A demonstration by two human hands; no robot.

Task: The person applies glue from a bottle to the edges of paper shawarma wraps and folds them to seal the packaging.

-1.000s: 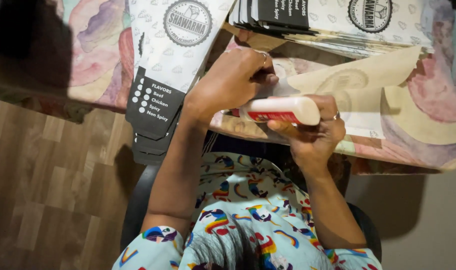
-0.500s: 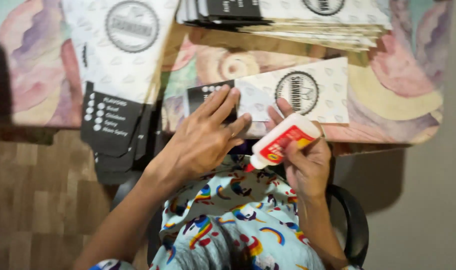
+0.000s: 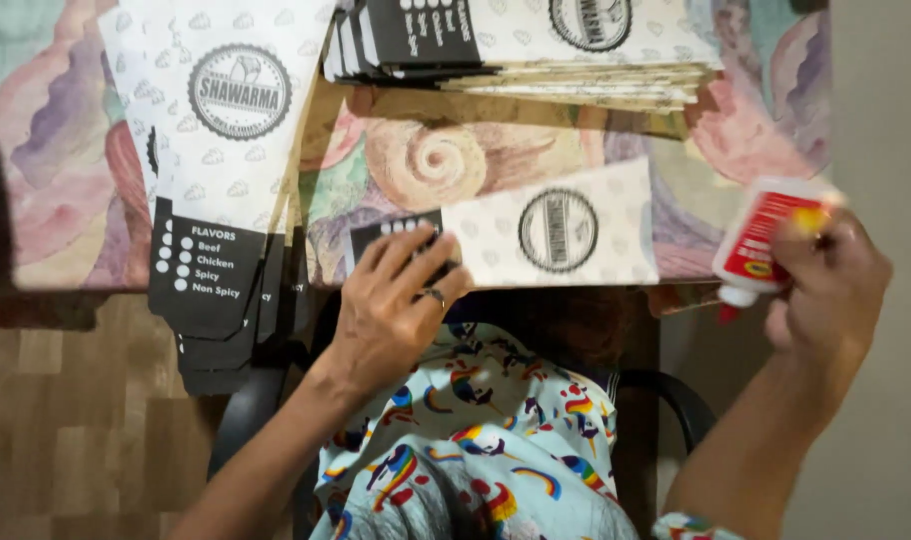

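Observation:
My left hand (image 3: 396, 305) lies flat, fingers spread, on the dark end of a white printed paper sleeve (image 3: 556, 230) that rests on the near edge of the table. A ring is on one finger. Off to the right, beyond the table's corner, my right hand (image 3: 826, 290) grips a white glue bottle with a red label (image 3: 761, 240); its nozzle points down and to the left, and it hangs clear of the sleeve.
A stack of the same printed sleeves (image 3: 226, 190) overhangs the table's near edge at the left. Another stack (image 3: 536, 40) lies at the back. The table carries a colourful patterned cloth (image 3: 426, 160). Wooden floor (image 3: 66, 420) lies to the left, and a black chair (image 3: 666, 390) is under me.
My right hand has carried the glue bottle from just below the sleeve out to the right, past the table's corner. My left hand still presses on the sleeve's dark end.

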